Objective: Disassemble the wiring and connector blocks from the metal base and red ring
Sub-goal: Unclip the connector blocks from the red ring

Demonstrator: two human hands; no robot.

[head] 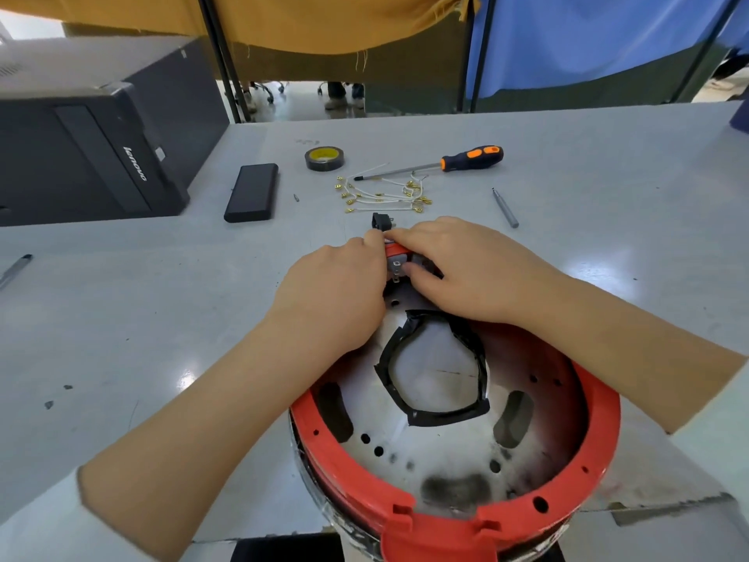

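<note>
Hands: both mine are at the far rim of the red ring (583,399), meeting over a connector block (396,264) seated there.
Left hand (340,285): fingers curled, fingertips pinching the block's left side and top, apparently to steady it.
Right hand (458,269): fingers lie over the block's top, thumb pressed to its near face (a pinch, I judge, for working it loose).
Metal base (437,444): sits inside the ring, near me, scorched in patches, with a black taped loop (429,371) round its central opening.
Removed wiring (385,194): white leads with brass terminals, heaped on the table (608,188) beyond the ring, well apart from it.
Loose block (381,221): small black part, just beyond my fingertips.
Tools: orange-handled screwdriver (437,166) and tape roll (324,158) at the far side, within reach.
Stage: wiring looks off; this block appears the remaining item.
</note>
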